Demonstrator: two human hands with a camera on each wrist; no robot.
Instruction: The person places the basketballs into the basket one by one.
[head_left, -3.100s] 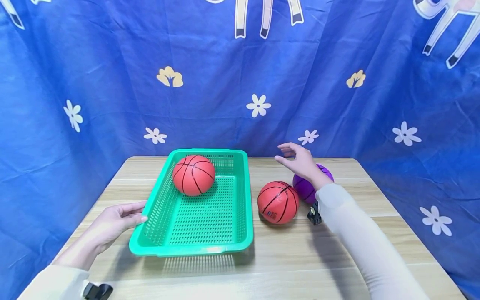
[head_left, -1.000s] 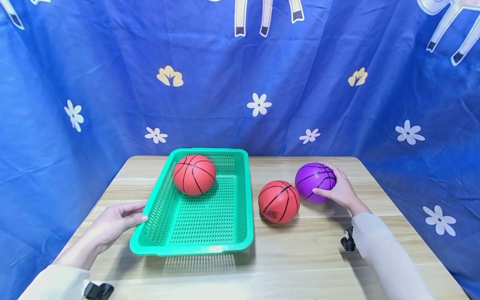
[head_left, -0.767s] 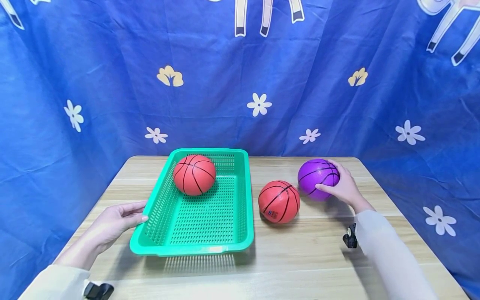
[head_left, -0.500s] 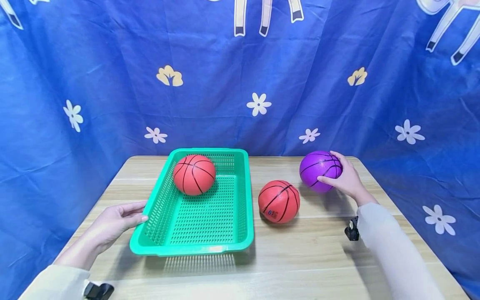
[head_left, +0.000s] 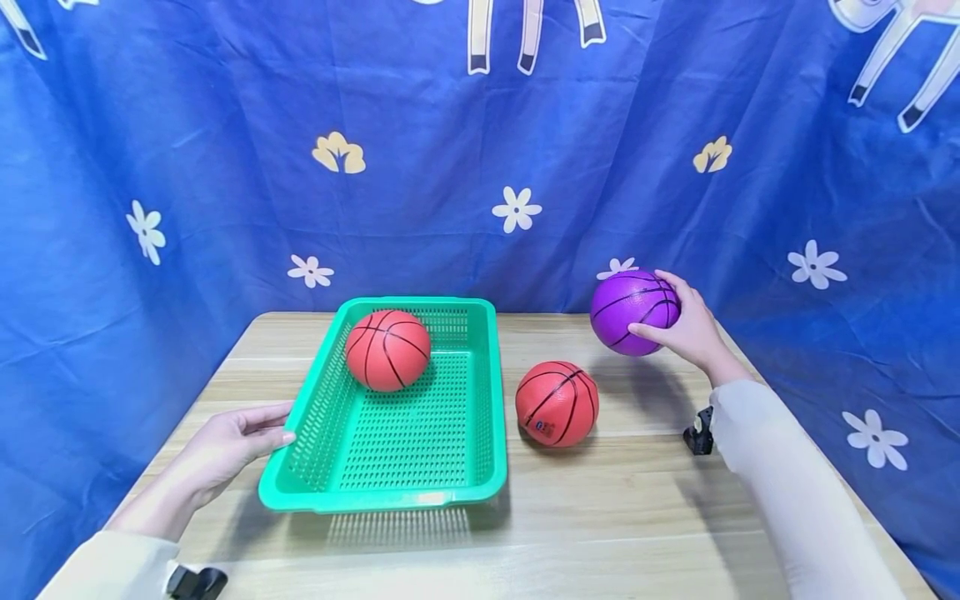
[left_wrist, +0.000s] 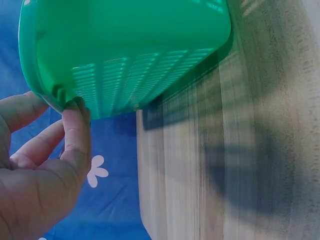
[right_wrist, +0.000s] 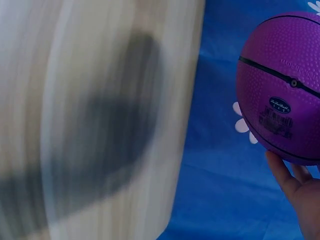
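A purple basketball is held in the air above the back right of the table by my right hand, thumb in front and fingers round its right side. The right wrist view shows the purple ball apart from the table, with a hand gripping it. My left hand pinches the left rim of a green plastic basket; in the left wrist view the thumb and fingers grip that rim. One red basketball lies at the back left inside the basket. Another red basketball rests on the table, right of the basket.
The wooden table ends at the back against a blue curtain with flower prints, which also hangs at both sides. The basket's near end casts a shadow on the tabletop.
My right hand went from above the balls to the purple basketball, gripped it and lifted it off the table, away from the red one. The left hand and basket stay put.
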